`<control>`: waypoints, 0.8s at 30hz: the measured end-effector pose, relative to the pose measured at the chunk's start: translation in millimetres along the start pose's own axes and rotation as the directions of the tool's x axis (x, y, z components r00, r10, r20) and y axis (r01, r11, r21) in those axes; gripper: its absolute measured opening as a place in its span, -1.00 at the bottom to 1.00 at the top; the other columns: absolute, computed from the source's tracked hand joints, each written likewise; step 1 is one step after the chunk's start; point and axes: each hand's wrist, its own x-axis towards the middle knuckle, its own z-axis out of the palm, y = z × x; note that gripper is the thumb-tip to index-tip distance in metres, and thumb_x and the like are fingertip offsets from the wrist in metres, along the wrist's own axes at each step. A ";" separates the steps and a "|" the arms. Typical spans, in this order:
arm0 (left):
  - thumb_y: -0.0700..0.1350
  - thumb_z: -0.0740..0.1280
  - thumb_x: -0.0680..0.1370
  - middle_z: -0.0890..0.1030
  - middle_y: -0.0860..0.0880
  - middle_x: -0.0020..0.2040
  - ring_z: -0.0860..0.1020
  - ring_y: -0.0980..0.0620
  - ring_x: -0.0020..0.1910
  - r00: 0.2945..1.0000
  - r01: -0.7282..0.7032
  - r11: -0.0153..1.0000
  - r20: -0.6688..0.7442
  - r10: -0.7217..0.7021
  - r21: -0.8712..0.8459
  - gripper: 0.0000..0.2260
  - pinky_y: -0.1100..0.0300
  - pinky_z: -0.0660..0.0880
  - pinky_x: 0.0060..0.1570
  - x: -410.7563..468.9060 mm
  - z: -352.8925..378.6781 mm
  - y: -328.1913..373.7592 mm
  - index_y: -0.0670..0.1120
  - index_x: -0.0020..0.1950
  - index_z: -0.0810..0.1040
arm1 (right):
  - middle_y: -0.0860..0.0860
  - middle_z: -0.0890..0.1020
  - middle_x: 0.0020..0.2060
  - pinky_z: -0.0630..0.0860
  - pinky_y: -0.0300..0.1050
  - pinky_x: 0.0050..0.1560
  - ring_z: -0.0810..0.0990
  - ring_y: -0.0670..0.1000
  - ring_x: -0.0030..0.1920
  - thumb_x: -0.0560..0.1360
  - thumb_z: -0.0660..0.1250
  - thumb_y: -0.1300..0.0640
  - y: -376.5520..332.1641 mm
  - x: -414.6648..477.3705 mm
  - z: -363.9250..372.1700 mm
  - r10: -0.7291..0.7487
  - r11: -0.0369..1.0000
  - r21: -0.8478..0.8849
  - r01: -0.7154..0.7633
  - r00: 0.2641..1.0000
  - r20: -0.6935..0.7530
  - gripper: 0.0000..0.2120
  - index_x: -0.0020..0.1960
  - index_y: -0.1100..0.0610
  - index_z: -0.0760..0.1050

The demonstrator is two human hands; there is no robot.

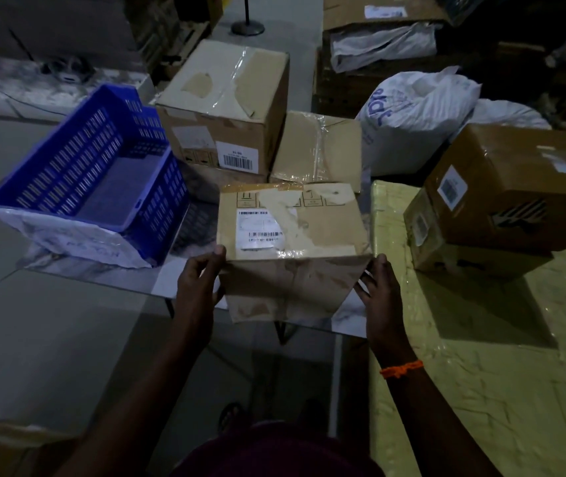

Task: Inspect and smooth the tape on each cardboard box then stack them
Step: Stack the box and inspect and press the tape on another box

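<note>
Two hands were on one box. The flat brown cardboard box [295, 222] with a white barcode label [257, 228] was at the near edge of the glossy grey table [102, 273], and its front face hung past that edge toward the person. I couldn't tell whether it rested on the table or was lifted clear.

- The left hand [199, 280] was clamped on the near-left corner, thumb over the top edge and fingers curled against the side.
- The right hand [379, 287] was clamped on the near-right corner, thumb tip on the top edge and fingers spread against the front face. An orange thread band [402, 369] was on that wrist.
- Clear shiny tape [291, 251] ran over the top near the front edge and looked wrinkled. The top also had pale torn patches where the paper had peeled.

Behind the held box:
- A tall brown carton [226, 108] had clear tape across its lid and a barcode sticker on its front.
- A smaller tape-wrapped tan box [316, 146] stood just beside the carton on the right, touching it.

Left side: a blue perforated plastic basket [95, 173] sat tilted on the table, with a white plastic sheet under its near end.

Right side:
- A dark brown taped box [515, 187] was stacked on a lower small brown box [446, 249].
- Both sat on a yellow film-wrapped block [481, 356].
- A white printed sack [408, 122] lay behind them.

The lighting was dim and the label text was unreadable.
</note>
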 end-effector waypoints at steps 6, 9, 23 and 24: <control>0.31 0.42 0.36 0.62 -0.03 0.27 0.59 0.03 0.27 1.000 -0.007 0.998 0.020 0.006 0.059 -0.39 -0.11 0.53 0.29 -8.9 -9.4 -7.5 -0.02 0.29 0.56 | 0.18 0.50 0.23 0.59 -0.31 0.10 0.52 0.18 0.31 0.74 0.08 0.30 31.6 7.1 -19.5 -0.026 0.996 -0.088 0.030 0.998 0.055 -0.75 0.36 0.33 0.40; 0.30 0.42 0.35 0.63 -0.01 0.26 0.59 0.03 0.26 1.000 -0.004 0.998 0.020 0.003 0.062 -0.42 -0.08 0.54 0.27 -8.8 -11.0 -10.0 0.02 0.27 0.56 | 0.18 0.48 0.19 0.58 -0.36 0.07 0.60 -0.07 0.18 0.73 0.08 0.34 35.4 4.0 -21.9 -0.027 0.986 -0.160 0.039 0.997 0.074 -0.77 0.34 0.33 0.40; 0.23 0.40 0.45 0.63 0.06 0.26 0.55 -0.06 0.32 0.968 0.110 0.985 0.211 -0.136 0.131 -0.47 -0.19 0.51 0.26 6.9 11.3 3.9 0.15 0.40 0.47 | -0.08 0.66 0.14 0.57 -0.16 0.11 0.63 -0.08 0.19 0.76 0.06 0.11 -21.4 -6.1 -15.3 -0.097 0.988 -0.122 0.091 0.994 -0.040 -0.73 0.22 -0.02 0.54; 0.23 0.40 0.45 0.63 0.08 0.26 0.55 -0.06 0.32 0.969 0.106 0.986 0.211 -0.131 0.125 -0.46 -0.16 0.52 0.24 8.8 12.4 1.9 0.15 0.42 0.46 | -0.16 0.69 0.07 0.56 -0.14 0.11 0.65 -0.16 0.13 0.76 0.07 0.09 -28.1 -6.2 -16.5 -0.125 0.983 -0.142 0.120 0.992 -0.026 -0.72 0.17 -0.06 0.56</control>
